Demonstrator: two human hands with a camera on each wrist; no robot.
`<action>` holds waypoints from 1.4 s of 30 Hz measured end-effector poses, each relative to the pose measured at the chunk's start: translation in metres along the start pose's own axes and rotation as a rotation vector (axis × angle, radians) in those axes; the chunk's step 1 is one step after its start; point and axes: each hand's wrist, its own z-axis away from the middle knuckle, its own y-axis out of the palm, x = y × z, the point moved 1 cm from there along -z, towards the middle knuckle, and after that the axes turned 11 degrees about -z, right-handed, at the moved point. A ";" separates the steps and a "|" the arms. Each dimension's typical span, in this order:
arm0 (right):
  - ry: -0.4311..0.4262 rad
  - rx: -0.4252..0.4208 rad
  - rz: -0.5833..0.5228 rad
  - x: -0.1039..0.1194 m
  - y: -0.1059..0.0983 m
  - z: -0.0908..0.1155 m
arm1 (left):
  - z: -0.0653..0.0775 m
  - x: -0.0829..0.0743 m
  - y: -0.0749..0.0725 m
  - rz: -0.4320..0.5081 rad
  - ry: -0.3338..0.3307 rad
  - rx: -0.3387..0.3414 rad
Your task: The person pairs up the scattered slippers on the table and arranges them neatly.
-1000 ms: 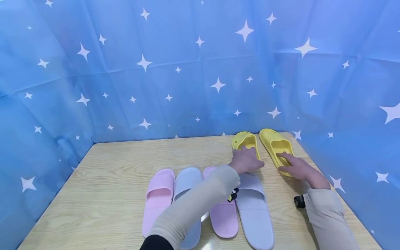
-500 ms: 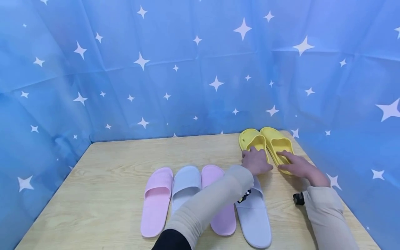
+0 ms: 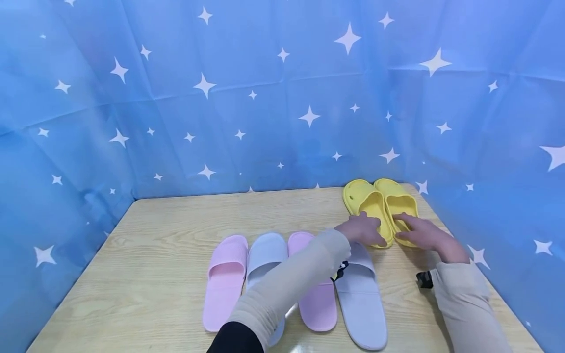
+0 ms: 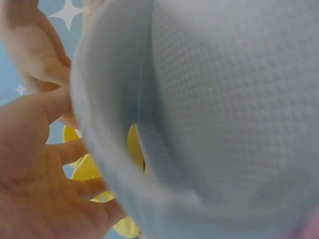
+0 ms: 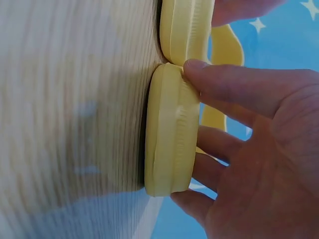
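Two yellow clogs lie side by side at the far right of the table, the left clog (image 3: 359,193) against the right clog (image 3: 389,189), toes toward the back. My left hand (image 3: 361,230) is at the heel of the left clog, its fingers loose and spread. In the left wrist view a grey slide (image 4: 229,99) hides those fingertips. My right hand (image 3: 425,234) holds the right clog near its heel. In the right wrist view the thumb (image 5: 229,82) touches the heel rim, while the other fingertips are hidden behind the heel (image 5: 172,134).
Nearer me, a pink slide (image 3: 225,287), a second grey slide (image 3: 269,252), another pink slide (image 3: 319,309) and the first grey slide stand in a row. My left sleeve (image 3: 291,284) crosses over them. A blue starry curtain (image 3: 265,98) lines the back and sides.
The left clog has slid right until it sits against the right clog, which has turned slightly straighter. My left hand moved right with it, then drew back toward its heel.
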 end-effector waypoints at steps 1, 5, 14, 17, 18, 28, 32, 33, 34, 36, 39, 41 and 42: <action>0.005 0.003 0.001 0.000 0.000 0.000 | 0.001 0.003 0.000 -0.007 0.018 -0.008; 0.014 0.004 0.020 -0.001 0.002 -0.002 | 0.007 0.013 -0.002 -0.062 0.062 -0.091; 0.016 0.005 0.021 0.001 0.000 -0.006 | 0.070 0.053 -0.028 0.083 0.229 -0.230; 0.005 -0.005 0.020 0.001 -0.003 -0.005 | 0.105 0.075 -0.029 0.172 0.249 -0.268; 0.002 -0.019 0.023 0.002 -0.004 -0.005 | 0.117 0.083 -0.028 0.192 0.247 -0.289; -0.210 -0.175 0.016 0.046 -0.019 0.010 | 0.212 0.166 0.002 0.279 0.052 -0.586; -0.236 -0.132 0.047 0.076 -0.014 0.022 | 0.232 0.190 0.016 0.222 -0.038 -0.712; -0.248 -0.118 0.052 0.083 -0.010 0.024 | 0.236 0.194 0.020 0.201 -0.064 -0.729; -0.264 -0.106 0.055 0.090 -0.007 0.025 | 0.240 0.199 0.024 0.182 -0.088 -0.738; -0.285 -0.083 0.060 0.104 0.001 0.030 | 0.248 0.207 0.033 0.154 -0.128 -0.729; -0.297 -0.046 0.068 0.123 0.013 0.036 | 0.256 0.215 0.044 0.146 -0.169 -0.663; -0.292 -0.006 0.076 0.133 0.020 0.041 | 0.259 0.217 0.048 0.151 -0.202 -0.598; -0.286 0.025 0.076 0.138 0.023 0.043 | 0.259 0.218 0.050 0.157 -0.221 -0.569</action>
